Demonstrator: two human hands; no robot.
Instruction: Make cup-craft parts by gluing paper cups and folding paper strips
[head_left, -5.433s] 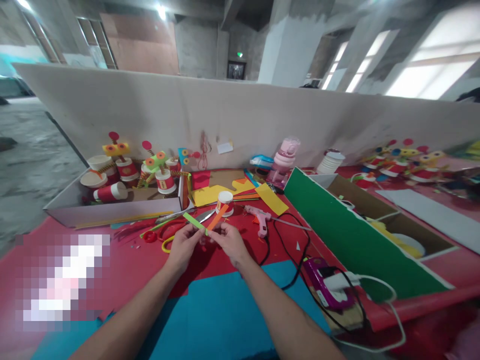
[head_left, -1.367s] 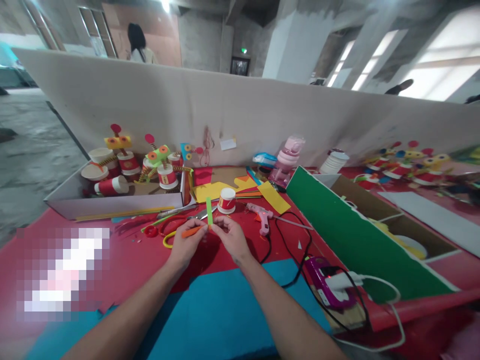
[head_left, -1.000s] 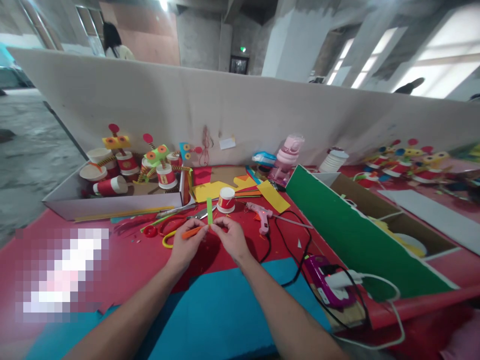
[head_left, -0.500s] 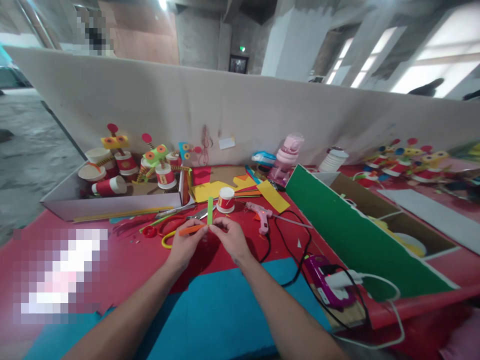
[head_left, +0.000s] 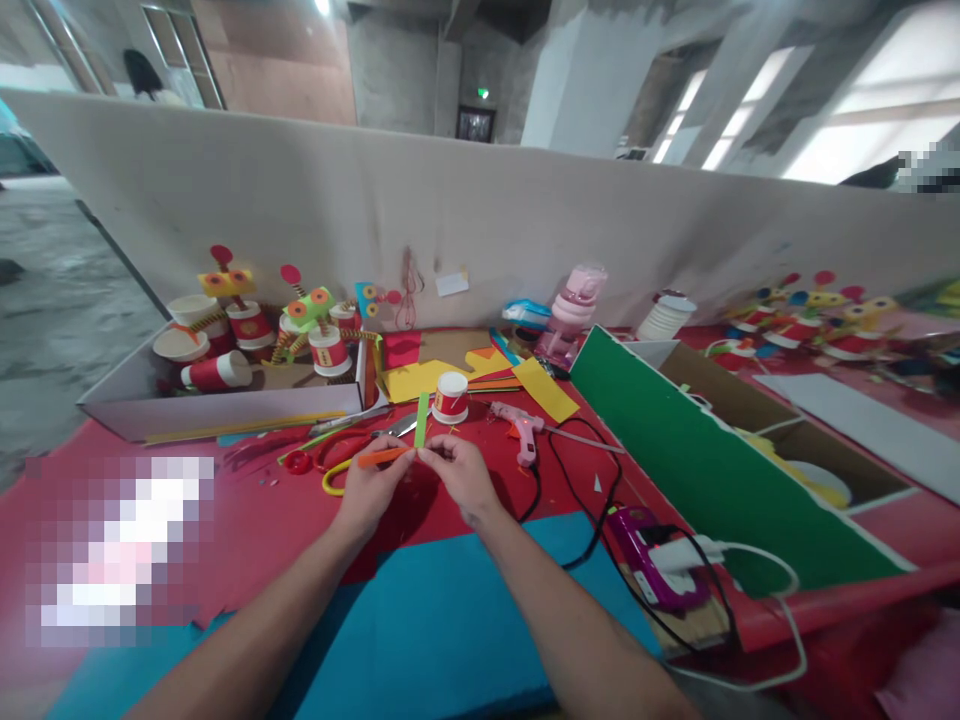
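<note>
My left hand pinches an orange paper strip that points out to the left. Fingertips of my right hand close on the spot where a green paper strip meets the orange one, and the green strip stands away from me at roughly a right angle. Both hands nearly touch above the red table. Just beyond them is a red and white paper cup, upside down. Scissors with yellow handles lie by my left hand, partly hidden. A pink glue gun rests to the right.
At left, a white box holds cups and paper figures. A green-sided divided box stands at right. Black cable runs near a purple power strip. Blue sheets lie under my forearms; yellow paper lies behind the cup.
My hands hold the two strips almost as before. The green strip leans slightly more to the right, and the whole view has shifted a little.
</note>
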